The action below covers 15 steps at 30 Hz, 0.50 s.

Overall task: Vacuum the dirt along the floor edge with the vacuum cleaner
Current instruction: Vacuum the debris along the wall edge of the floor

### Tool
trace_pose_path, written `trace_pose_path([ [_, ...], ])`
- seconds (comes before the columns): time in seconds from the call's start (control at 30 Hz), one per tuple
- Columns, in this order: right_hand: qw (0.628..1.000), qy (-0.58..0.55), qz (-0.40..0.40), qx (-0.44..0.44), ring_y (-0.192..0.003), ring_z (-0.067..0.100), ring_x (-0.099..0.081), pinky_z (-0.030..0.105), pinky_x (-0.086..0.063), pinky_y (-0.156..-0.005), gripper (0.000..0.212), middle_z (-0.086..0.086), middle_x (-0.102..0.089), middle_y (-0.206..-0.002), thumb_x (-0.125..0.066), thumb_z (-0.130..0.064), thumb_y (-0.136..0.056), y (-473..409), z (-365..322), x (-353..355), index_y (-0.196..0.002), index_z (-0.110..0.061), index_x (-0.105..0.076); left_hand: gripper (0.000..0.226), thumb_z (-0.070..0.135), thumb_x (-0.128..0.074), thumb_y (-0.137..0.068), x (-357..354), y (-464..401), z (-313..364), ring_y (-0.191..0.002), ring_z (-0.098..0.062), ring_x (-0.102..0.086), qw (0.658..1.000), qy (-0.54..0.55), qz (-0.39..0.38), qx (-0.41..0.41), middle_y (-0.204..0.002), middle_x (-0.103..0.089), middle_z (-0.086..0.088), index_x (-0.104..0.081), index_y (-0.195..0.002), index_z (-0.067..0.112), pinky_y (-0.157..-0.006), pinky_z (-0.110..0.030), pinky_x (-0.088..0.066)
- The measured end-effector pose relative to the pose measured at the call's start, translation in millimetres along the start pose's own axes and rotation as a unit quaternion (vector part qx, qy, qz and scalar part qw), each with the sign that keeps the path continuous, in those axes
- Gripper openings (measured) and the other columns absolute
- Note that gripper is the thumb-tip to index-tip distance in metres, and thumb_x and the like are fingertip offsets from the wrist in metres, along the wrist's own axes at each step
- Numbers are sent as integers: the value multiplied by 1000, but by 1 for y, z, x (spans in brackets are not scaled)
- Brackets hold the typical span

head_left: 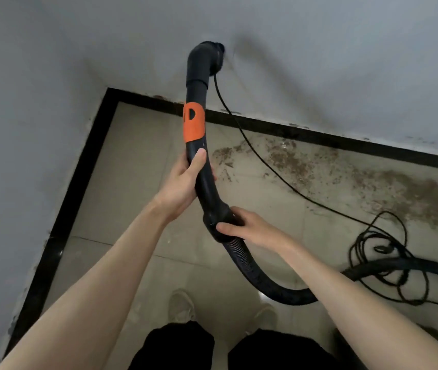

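Left hand [183, 182] is clenched around the rigid black curved vacuum wand with orange band [199, 166]; right hand [242, 225] is clenched on its collar above the ribbed flexible hose [242, 256]. The brush nozzle [214, 58] is raised before the grey wall, well above the brown dirt [319, 166] along the black skirting. The wand is judged stiff and light, the hose pliant and dragging; the present two-point hold suits.

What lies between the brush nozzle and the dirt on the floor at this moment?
In the head view, the brush nozzle is raised against the wall; wall, black skirting and the thin power cord separate it from the dirt.
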State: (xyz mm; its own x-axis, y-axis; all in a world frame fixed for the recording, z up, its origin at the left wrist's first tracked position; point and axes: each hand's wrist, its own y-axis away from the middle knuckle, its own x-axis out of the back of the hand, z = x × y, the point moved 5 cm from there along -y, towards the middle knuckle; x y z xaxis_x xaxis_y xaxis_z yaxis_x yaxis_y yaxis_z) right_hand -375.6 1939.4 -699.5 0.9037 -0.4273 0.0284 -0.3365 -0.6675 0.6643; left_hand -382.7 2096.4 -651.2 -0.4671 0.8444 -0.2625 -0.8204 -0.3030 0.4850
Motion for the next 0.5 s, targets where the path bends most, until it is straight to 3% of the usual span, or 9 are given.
trace_pose_path([
  [0.07,999,-37,14,6,-107,21,-64,31,-52,-93,30,5,-66,-115,-65,-32,-92,-25,27,-10,-116,-16,-58,18,29,-44,-99,17,-17,-39,-71,-14,-57,1000,21,-2,13,-77,-54,0,-45,-106,12,-81,-36,-50],
  [0.17,997,-73,23,21,-95,15,-65,27,-54,-82,30,2,-66,-104,-63,-31,-93,-63,64,-22,-117,-13,-58,16,28,-43,-99,34,-41,-101,-70,-15,-55,999,42,-22,27,-77,-54,0,-47,-102,13,-79,-34,-48],
  [0.27,999,-11,20,38,-84,12,-61,31,-51,-80,17,1,-63,-94,-61,-26,-96,-101,104,-32,-104,-13,-55,14,25,-45,-98,49,-66,-159,-72,-17,-55,996,64,-36,54,-79,-53,-4,-50,-98,12,-77,-33,-48],
  [0.37,998,31,18,43,-81,14,-60,36,-52,-81,21,3,-61,-93,-62,-28,-96,-139,142,-34,-104,-12,-52,13,22,-48,-98,66,-98,-204,-71,-21,-57,994,57,-24,86,-81,-55,-8,-51,-100,10,-74,-34,-50],
  [0.5,992,115,-10,42,-88,19,-60,37,-50,-84,23,3,-59,-95,-63,-34,-94,-183,176,-24,-102,-16,-50,20,29,-56,-95,88,-147,-222,-60,-18,-58,998,24,23,51,-75,-55,-5,-48,-99,12,-64,-34,-53],
])
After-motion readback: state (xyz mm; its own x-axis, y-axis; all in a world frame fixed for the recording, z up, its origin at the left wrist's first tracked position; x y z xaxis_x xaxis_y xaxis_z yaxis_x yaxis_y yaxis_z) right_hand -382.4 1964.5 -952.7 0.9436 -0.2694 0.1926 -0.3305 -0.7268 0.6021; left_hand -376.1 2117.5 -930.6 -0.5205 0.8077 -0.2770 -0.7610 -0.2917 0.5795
